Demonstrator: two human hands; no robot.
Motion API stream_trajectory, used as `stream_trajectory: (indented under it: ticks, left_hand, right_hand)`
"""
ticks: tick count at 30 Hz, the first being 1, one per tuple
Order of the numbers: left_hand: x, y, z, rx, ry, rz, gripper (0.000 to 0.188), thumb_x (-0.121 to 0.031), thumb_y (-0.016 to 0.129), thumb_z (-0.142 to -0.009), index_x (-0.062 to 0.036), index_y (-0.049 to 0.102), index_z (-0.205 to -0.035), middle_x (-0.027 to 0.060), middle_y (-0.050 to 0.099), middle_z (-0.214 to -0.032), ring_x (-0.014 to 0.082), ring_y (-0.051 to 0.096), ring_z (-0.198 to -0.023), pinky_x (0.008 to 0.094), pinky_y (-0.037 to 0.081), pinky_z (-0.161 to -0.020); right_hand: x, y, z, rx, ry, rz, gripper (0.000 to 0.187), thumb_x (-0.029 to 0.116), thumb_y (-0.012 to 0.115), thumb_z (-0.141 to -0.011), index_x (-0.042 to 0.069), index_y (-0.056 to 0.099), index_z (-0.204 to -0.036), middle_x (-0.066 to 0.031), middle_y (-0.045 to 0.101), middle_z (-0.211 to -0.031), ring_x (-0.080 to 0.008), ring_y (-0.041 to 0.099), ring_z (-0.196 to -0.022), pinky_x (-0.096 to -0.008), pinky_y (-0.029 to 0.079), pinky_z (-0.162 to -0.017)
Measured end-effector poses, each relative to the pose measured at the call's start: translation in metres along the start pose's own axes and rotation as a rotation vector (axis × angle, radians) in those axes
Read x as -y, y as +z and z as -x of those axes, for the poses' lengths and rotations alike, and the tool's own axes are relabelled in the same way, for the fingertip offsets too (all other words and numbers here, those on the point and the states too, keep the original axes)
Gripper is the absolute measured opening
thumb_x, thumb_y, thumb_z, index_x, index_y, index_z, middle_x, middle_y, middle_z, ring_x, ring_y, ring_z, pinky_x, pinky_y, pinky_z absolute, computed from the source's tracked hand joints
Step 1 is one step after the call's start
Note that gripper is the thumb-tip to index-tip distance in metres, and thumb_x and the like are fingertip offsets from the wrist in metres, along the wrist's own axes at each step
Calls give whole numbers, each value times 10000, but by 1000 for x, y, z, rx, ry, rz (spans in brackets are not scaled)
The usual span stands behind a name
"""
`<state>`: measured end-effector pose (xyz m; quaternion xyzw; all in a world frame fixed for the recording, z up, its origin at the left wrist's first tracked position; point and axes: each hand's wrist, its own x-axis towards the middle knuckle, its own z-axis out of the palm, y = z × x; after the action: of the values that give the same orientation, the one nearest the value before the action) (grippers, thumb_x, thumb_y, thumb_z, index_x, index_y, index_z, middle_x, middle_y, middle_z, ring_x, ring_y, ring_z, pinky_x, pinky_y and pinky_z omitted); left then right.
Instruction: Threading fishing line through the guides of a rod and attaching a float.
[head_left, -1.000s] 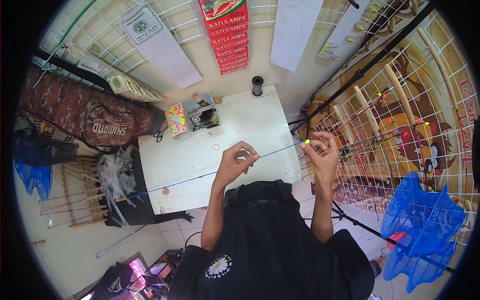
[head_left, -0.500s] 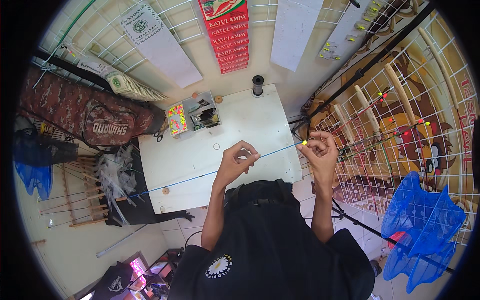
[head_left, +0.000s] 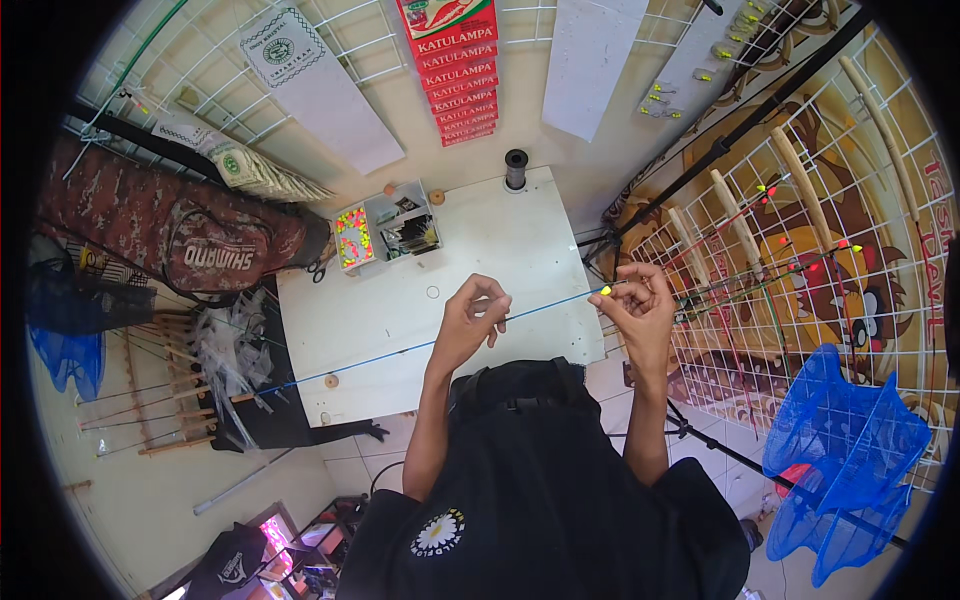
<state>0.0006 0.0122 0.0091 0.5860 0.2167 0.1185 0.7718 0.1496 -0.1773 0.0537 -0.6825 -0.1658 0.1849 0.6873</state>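
A thin blue rod with a yellow tip stretches across the white table from lower left to right. My left hand pinches the rod partway along its length. My right hand holds its fingers closed right at the yellow tip end. Whether a fine line runs between my fingers is too small to tell.
A small compartment box of coloured bits and a black spool sit at the table's far edge. A camouflage rod bag lies left. A wire rack of rods stands right, and blue nets hang lower right.
Both hands shifted slightly along the rod; my left hand's fingers have curled a little closer. The rod stays in nearly the same place.
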Motion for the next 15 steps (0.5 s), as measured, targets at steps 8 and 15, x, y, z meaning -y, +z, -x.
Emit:
stream_trajectory:
  ticks: [8, 15]
  left_hand:
    - [1, 0, -1, -16, -4, -2, 181, -124, 637, -929, -29, 496, -988, 59, 555, -860, 101, 581, -650, 204, 411, -403]
    - [-6, 2, 3, 1, 48, -106, 348, -47, 741, -813, -27, 532, -1091, 61, 572, -1028, 92, 591, -673, 195, 424, -447]
  right_hand:
    - [5, -3, 0, 49, 32, 5, 464, 4, 823, -708, 58, 544, -1074, 2, 649, -738, 3, 466, -629, -153, 335, -586]
    - [6, -4, 1, 100, 1, -44, 457, -22, 808, -719, 49, 541, -1084, 2, 650, -740, 1, 458, -626, -152, 331, -590]
